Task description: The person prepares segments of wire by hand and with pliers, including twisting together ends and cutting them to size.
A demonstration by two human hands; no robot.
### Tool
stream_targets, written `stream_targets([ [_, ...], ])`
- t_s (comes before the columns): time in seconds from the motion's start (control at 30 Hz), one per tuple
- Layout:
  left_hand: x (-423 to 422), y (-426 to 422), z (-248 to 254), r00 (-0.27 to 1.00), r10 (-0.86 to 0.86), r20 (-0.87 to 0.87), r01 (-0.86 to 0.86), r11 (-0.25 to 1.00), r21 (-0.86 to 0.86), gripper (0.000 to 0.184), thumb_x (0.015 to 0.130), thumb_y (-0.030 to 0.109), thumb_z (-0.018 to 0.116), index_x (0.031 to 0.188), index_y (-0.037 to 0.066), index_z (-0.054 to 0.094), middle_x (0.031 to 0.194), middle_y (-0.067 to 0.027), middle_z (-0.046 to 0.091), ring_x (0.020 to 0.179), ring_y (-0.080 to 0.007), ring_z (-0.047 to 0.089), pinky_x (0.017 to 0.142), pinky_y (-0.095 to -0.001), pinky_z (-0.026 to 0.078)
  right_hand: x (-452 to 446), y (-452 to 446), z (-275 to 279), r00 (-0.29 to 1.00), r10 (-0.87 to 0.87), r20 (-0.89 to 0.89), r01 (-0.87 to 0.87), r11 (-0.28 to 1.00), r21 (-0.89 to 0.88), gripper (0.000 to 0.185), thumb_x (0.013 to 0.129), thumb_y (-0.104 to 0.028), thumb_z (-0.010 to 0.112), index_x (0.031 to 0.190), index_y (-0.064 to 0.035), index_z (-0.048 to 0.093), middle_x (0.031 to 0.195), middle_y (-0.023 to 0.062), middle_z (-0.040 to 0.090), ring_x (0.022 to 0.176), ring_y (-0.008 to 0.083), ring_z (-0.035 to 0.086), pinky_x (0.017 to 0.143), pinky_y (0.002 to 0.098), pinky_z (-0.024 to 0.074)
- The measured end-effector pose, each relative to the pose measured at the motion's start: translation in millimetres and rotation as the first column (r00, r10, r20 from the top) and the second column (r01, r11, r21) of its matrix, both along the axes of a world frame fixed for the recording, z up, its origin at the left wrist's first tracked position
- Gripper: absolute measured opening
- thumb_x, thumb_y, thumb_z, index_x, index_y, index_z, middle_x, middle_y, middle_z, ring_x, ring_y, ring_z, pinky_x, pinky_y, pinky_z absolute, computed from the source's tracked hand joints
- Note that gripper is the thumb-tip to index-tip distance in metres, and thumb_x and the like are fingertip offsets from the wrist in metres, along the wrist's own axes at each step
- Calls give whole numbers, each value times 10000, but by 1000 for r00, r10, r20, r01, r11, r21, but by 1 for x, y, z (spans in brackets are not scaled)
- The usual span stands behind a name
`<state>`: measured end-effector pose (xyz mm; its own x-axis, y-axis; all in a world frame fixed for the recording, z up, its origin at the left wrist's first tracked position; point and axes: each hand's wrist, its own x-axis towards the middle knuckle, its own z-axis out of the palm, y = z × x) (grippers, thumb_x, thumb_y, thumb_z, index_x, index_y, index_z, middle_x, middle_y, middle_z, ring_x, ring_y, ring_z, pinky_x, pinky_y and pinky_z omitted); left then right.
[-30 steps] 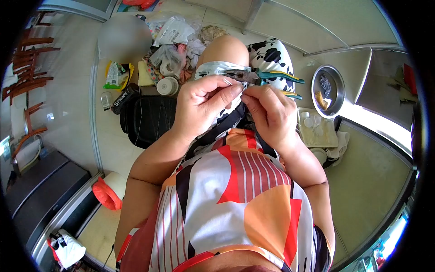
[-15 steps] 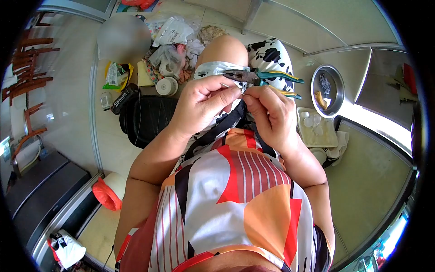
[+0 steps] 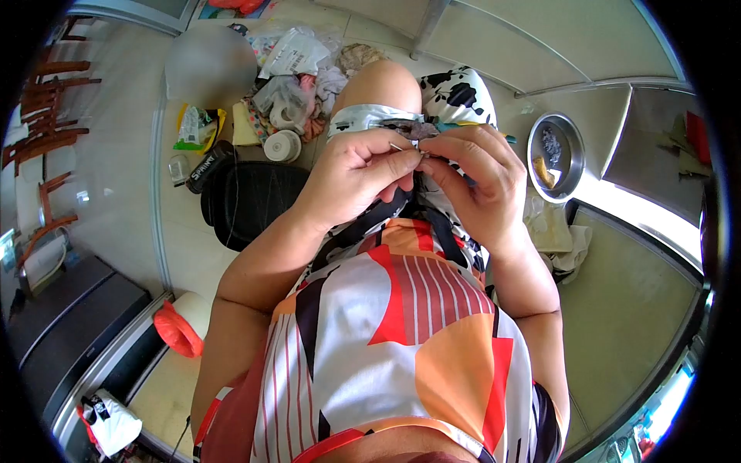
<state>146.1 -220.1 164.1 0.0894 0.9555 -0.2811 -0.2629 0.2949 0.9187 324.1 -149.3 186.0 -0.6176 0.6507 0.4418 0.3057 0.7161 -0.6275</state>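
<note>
My left hand [image 3: 363,170] is closed, thumb against forefinger, on a small thin metal piece [image 3: 397,147] whose end sticks out between the fingertips. My right hand [image 3: 482,174] meets it fingertip to fingertip, pinching at the same spot; what exactly lies between its fingers is too small to make out. Just beyond the fingers, pliers [image 3: 407,126] with dark jaws and green-yellow handles lie across my lap, partly covered by the right hand. Under them is patterned black-and-white cloth [image 3: 461,91] over my legs.
To the right stands a metal bowl [image 3: 573,147] with small items inside, near a pale tray [image 3: 557,238]. A black seat-like object [image 3: 251,204], a dark bottle [image 3: 208,167], a white roll [image 3: 282,146] and plastic bags [image 3: 297,54] lie to the left and ahead.
My right hand has moved slightly up and turned, now covering more of the pliers' handles. My left hand has shifted a little to the right, still pinching the thin metal piece.
</note>
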Motion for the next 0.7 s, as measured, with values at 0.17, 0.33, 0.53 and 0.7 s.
stream_targets([
  [0.17,0,1,-4,997,-17,-79,20,999,40,151,939,137,606,961,6,676,717,-6,637,559,-25,502,489,-171,380,0,-1,-3,1000,-13,-7,13,999,-30,165,730,-40,734,876,-44,656,843,71,666,718,265,633,631,334,514],
  [0.33,2,0,-5,992,1,-123,13,994,111,151,932,134,618,965,-2,676,723,-8,644,582,-26,520,511,-176,403,3,-8,-9,993,-61,-98,7,880,-475,107,787,-11,700,873,-31,639,817,83,647,675,233,642,585,296,502],
  [0.53,4,0,-4,992,44,-119,-34,996,84,138,914,111,643,958,-16,674,734,-18,653,604,-42,548,541,-181,425,3,-11,-11,988,-128,-88,69,869,-490,103,797,-5,690,873,-29,626,798,83,627,639,203,623,568,286,485],
  [0.7,3,-2,-8,974,31,-226,9,985,172,131,904,84,653,979,-21,671,769,-28,665,634,-44,570,553,-180,434,4,-8,-11,991,-82,-102,25,883,-468,95,799,-2,691,871,-24,635,803,77,630,635,186,620,562,277,483],
])
